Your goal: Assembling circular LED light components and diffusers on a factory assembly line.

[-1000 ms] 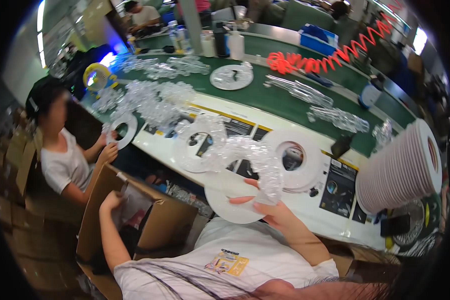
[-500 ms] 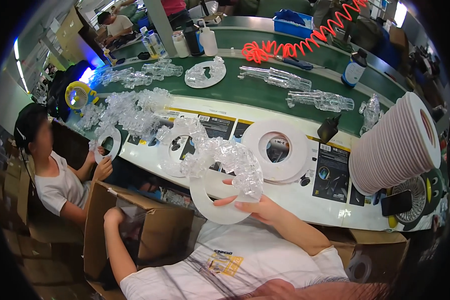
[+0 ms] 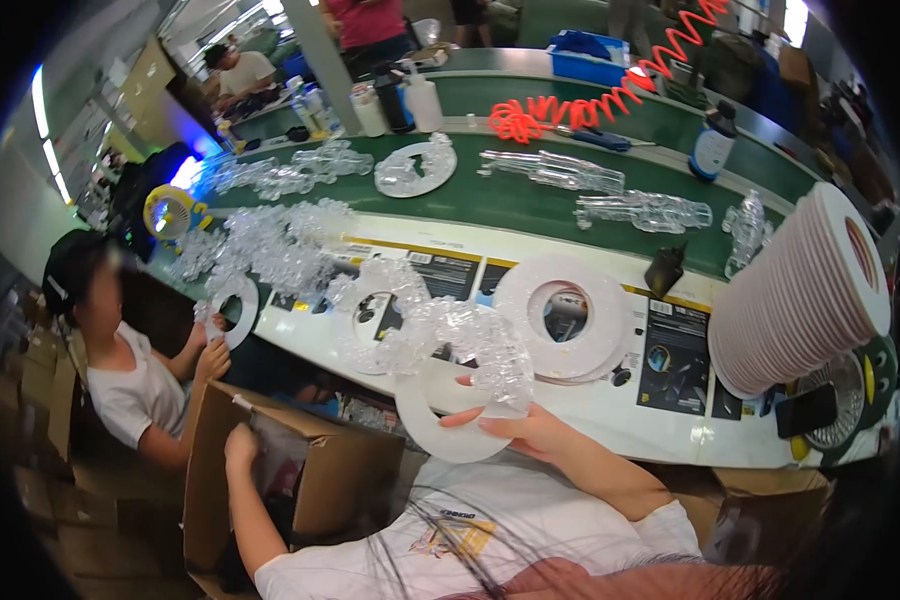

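My right hand (image 3: 526, 432) grips the lower right rim of a flat white ring (image 3: 448, 440), thumb above and fingers through its opening. Clear plastic pieces (image 3: 495, 350) line the upper and right part of that ring. My left hand (image 3: 240, 446) reaches into an open cardboard box (image 3: 345, 485) at my left; its fingers are hidden behind the box wall. Just beyond the held ring, another white ring (image 3: 348, 335) with clear pieces on it lies on the table. To its right rests a low stack of bare white rings (image 3: 610, 320).
A tall leaning stack of white rings (image 3: 795, 295) stands at the right by a fan (image 3: 838, 405) and a phone (image 3: 808, 410). Clear pieces (image 3: 270, 245) heap at the left. A co-worker (image 3: 130, 375) holds another ring there. A red coiled hose (image 3: 570, 108) crosses the green belt (image 3: 490, 200).
The whole view has shifted slightly, so things sit a little lower and further right. My right hand keeps its hold on the ring, and my left hand stays in the box.
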A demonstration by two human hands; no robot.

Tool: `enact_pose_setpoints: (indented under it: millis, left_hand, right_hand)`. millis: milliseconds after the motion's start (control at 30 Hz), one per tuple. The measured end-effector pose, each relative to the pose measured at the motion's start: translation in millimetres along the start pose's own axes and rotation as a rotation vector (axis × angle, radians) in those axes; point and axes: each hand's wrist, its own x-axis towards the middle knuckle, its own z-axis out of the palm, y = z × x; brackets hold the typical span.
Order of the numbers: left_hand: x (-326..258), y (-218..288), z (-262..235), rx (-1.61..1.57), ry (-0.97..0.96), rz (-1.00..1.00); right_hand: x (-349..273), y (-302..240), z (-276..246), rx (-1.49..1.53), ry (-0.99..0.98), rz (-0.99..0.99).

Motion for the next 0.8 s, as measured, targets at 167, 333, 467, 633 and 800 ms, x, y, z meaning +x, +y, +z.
enact_pose_setpoints:
  millis: [167,333,467,633,800]
  left_hand:
    - [-0.9,9.1,-68.7,-0.796,-0.139,0.219]
    - [-34.2,31.7,-130.5,-0.707,0.555,0.187]
    - [-85.1,124.1,-158.2,-0.628,0.662,0.562]
    - [-133.6,188.6,-146.9,-0.65,0.183,0.713]
    - [-181.8,204.5,-132.6,-0.568,0.11,0.883]
  right_hand:
    - [-0.2,-3.0,4.5,0.01,0.052,-0.031]
    - [4.0,-2.0,1.3,0.034,0.06,-0.044]
    - [10.9,7.5,-4.9,0.124,-0.009,-0.062]
    - [11.4,5.8,0.7,0.128,0.048,-0.022]
    - [11.7,14.6,-6.8,0.132,0.082,0.038]
